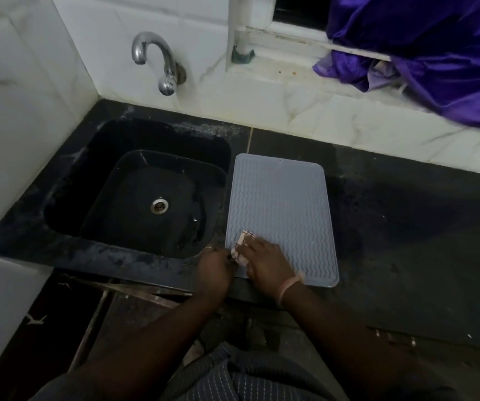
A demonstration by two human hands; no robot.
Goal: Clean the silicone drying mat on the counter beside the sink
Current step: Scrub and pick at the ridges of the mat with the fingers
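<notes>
both hands, right hand pressing cloth, crowd mat near-left corner.

Mat right of sink

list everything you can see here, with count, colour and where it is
drying mat: 1, grey, ribbed, flat on the counter right of the sink
cloth: 1, pale pinkish, on the mat's near left corner under the right hand
sink: 1, black, left part of the counter
drain: 1, silver, sink bottom
tap: 1, chrome, on the wall above the sink
counter: 1, black
fabric: 1, purple, on the sill at upper right
left hand: 1, at the mat's near left edge; grip unclear
right hand: 1, on the cloth, pale band on wrist
</notes>
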